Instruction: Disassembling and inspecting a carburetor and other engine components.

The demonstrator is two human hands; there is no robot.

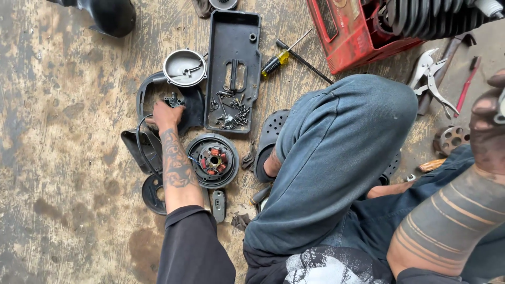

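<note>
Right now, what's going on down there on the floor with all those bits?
A person sits on the floor among loose machine parts. Their left hand reaches to a small dark metal part lying on a black cover. Beside it sit a round coil unit and a black tray holding screws. The right hand is raised near the camera; its fingers are partly out of view.

right hand (pixel 488 129) cropped, red casing (pixel 353 32) cropped
</note>
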